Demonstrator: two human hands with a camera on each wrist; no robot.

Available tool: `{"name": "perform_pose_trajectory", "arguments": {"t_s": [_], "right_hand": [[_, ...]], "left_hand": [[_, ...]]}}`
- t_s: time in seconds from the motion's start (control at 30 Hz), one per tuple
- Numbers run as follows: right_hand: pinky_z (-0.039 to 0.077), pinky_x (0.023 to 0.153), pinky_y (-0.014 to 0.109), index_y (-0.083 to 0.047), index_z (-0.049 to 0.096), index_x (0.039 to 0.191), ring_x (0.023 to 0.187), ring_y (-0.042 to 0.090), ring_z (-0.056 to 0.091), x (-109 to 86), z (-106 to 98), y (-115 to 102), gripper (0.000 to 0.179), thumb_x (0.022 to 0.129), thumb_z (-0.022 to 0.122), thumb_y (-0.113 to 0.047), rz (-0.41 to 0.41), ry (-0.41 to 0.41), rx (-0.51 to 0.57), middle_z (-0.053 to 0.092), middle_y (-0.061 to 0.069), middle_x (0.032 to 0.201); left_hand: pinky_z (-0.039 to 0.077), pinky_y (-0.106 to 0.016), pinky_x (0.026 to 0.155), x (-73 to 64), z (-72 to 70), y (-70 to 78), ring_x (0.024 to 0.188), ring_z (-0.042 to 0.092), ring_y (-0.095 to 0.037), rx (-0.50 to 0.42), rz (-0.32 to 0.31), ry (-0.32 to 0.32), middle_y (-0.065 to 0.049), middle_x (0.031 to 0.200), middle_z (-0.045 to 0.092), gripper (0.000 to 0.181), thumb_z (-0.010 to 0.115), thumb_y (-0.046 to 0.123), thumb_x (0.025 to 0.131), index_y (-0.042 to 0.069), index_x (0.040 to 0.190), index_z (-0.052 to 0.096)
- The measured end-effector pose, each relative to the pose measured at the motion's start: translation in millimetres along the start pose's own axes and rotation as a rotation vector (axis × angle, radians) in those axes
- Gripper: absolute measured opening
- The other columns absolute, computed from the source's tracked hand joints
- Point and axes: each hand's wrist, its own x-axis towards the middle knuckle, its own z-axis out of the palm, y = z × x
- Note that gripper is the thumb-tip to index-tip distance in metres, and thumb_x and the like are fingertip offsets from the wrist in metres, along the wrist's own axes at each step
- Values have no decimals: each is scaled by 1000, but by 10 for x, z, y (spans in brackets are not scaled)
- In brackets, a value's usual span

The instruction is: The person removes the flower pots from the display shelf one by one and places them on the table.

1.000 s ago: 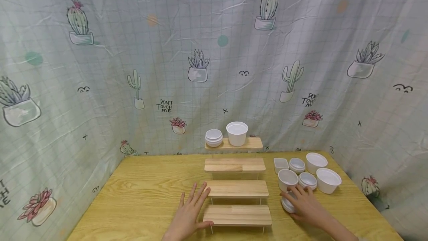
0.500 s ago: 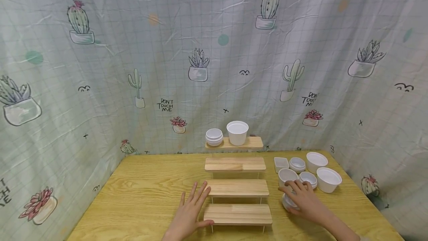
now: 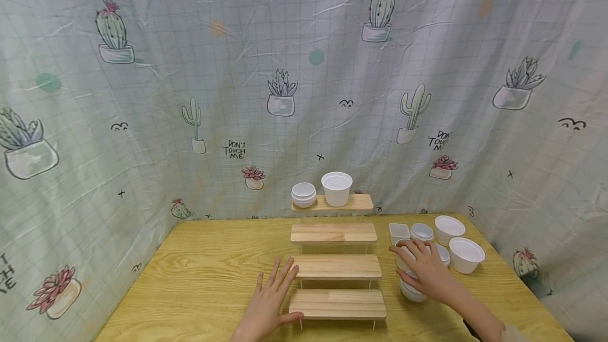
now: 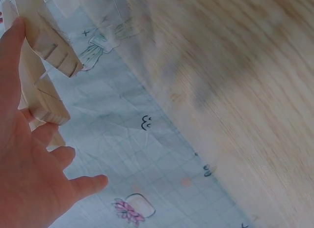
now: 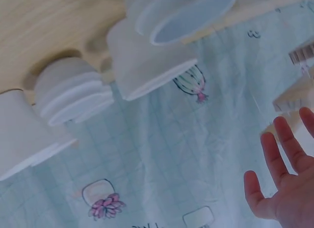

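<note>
My right hand hovers over the white pots on the right, fingers extended and apart. Below its thumb side stands a small round white jar; the fingers partly cover a white cup behind it. In the right wrist view the fingers are stretched out with nothing between them, well apart from the white pots. On the left, my left hand lies spread against the side of a tiered wooden stand. Its thumb is at the lowest step and its fingertips reach the step above.
On the stand's top step are a round white jar and a taller white cup. Behind the right hand stand a square white pot, another jar and two wide cups, one nearer. A cactus-print curtain encloses the table.
My right hand has come off the small round jar and shifted slightly up and away, uncovering more of it. The left hand and the stand stay put.
</note>
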Motion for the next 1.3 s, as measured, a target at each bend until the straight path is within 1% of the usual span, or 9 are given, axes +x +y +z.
{"name": "perform_pose_trajectory", "arguments": {"t_s": [0.33, 0.5, 0.67, 0.77, 0.83, 0.9, 1.03, 1.2, 1.3], "right_hand": [[32, 69, 44, -9, 60, 105, 85, 24, 48, 273, -87, 26, 53, 94, 24, -46, -14, 83, 33, 57, 9, 100], [34, 71, 45, -9, 59, 108, 87, 24, 50, 379, -98, 19, 52, 94, 24, -46, -11, 81, 35, 58, 8, 102], [36, 72, 46, -9, 58, 111, 89, 25, 50, 502, -92, 6, 52, 94, 25, -47, 0, 68, 53, 58, 8, 103], [37, 73, 48, -9, 58, 111, 90, 26, 50, 579, -90, 3, 41, 92, 41, -41, -2, 64, 72, 58, 9, 104], [37, 74, 49, -10, 57, 113, 91, 26, 51, 631, -91, -3, 36, 88, 52, -35, -3, 56, 76, 57, 9, 105], [36, 75, 48, -10, 56, 114, 91, 26, 50, 683, -91, -10, 38, 82, 61, -30, -4, 48, 83, 57, 9, 106], [36, 75, 46, -11, 56, 115, 93, 25, 50, 782, -95, -31, 41, 79, 63, -29, -1, 47, 85, 57, 10, 108], [36, 76, 47, -12, 56, 115, 95, 25, 50, 915, -104, -60, 39, 80, 63, -28, 13, 62, 101, 56, 9, 109], [36, 77, 47, -13, 55, 115, 97, 24, 49, 1001, -96, -74, 39, 80, 63, -29, 17, 64, 103, 55, 9, 110]], "left_hand": [[31, -69, 90, 4, -5, 15, 132, 24, -37, 16, 9, 19, -10, 147, 25, 93, 60, 59, 67, 13, 141, 27], [30, -69, 90, 2, 4, 11, 133, 22, -36, 2, 12, 25, -9, 147, 25, 93, 60, 59, 66, 13, 141, 28], [30, -70, 90, 1, 11, -1, 138, -10, -14, 3, 16, 41, -9, 147, 26, 93, 59, 59, 66, 13, 140, 28], [30, -70, 89, 1, 12, -5, 133, -21, -5, 4, 22, 51, -10, 146, 27, 93, 60, 58, 66, 12, 140, 29], [29, -70, 90, 4, 9, -4, 136, -16, -10, 4, 19, 48, -9, 147, 26, 93, 60, 58, 66, 12, 140, 29], [29, -70, 90, 5, 5, -5, 140, -3, -22, 6, 17, 43, -9, 147, 26, 93, 60, 58, 66, 12, 140, 28], [30, -69, 90, 5, -4, 1, 133, 22, -37, 12, 9, 24, -8, 147, 25, 93, 59, 59, 66, 13, 140, 28], [30, -70, 89, 5, -3, 5, 132, 23, -39, -1, 1, -4, -7, 148, 22, 93, 57, 61, 67, 14, 141, 26], [30, -70, 89, 7, -2, 4, 132, 23, -39, 0, 1, 1, -7, 148, 23, 93, 57, 61, 67, 13, 141, 27]]}}
